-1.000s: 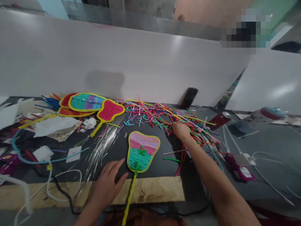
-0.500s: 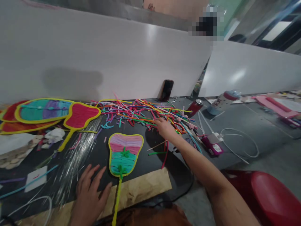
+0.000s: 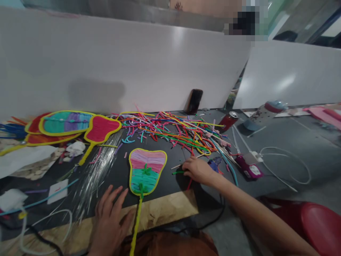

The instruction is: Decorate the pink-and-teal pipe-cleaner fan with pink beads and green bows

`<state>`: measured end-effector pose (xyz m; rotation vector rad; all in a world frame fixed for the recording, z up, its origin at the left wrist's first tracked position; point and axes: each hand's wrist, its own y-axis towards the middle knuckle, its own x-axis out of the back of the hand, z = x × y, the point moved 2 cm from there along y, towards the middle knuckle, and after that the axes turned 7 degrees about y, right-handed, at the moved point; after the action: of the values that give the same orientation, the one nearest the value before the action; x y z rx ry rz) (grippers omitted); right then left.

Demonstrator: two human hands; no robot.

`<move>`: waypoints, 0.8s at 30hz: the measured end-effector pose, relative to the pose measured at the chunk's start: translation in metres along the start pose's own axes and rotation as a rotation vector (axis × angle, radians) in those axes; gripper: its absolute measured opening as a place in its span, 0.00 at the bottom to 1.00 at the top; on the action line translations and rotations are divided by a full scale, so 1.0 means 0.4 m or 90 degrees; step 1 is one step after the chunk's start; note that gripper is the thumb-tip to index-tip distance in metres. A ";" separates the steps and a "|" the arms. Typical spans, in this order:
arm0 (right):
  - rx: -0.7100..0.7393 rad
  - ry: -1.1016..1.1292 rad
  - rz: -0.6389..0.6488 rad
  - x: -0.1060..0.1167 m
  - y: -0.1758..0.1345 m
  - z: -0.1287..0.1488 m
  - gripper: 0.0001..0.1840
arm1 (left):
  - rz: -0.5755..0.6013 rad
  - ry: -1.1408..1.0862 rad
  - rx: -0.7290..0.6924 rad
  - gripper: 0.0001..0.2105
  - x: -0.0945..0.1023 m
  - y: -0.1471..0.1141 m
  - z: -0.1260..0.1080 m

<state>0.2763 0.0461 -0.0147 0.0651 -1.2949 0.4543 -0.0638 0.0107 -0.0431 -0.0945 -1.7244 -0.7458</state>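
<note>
A fan-shaped pipe cleaner piece [image 3: 147,172] lies on the dark table, banded pink, lilac and teal, with a yellow rim, green trim and a long yellow handle. Beside that handle, my left hand [image 3: 110,220] rests with spread fingers, holding nothing. My right hand [image 3: 198,170] is to the right of the fan, its fingers curled down to the tabletop. Their tips cover parts of a green pipe cleaner [image 3: 178,173] and a red pipe cleaner [image 3: 189,184], so what they pinch is hidden. A thin stick [image 3: 176,166] lies by the fingertips.
Loose pipe cleaners [image 3: 170,129] are heaped along the white partition [image 3: 149,67]. Finished fans [image 3: 103,129] overlap at left, above silvery strands [image 3: 98,167]. A phone [image 3: 195,101], a red can [image 3: 228,121], a bottle [image 3: 263,115] and a purple device [image 3: 249,166] stand or lie rightward.
My right hand has come back from the pipe cleaner heap to the short pieces nearer me. My left hand stays beside the fan. The view has shifted slightly left.
</note>
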 end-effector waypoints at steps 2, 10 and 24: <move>0.006 -0.043 -0.017 -0.018 -0.002 0.018 0.05 | -0.019 -0.021 -0.017 0.20 0.013 0.018 -0.021; 0.255 -0.130 -0.204 0.055 -0.032 0.200 0.04 | 0.255 -0.396 0.034 0.16 0.032 0.185 -0.148; -0.125 0.038 -0.253 0.169 0.199 -0.055 0.13 | 0.218 -0.538 0.396 0.20 0.034 0.198 -0.022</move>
<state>0.2812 0.1447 0.0262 0.1392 -1.2254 -0.0109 -0.0258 0.0642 0.0038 -0.2946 -2.5757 0.1568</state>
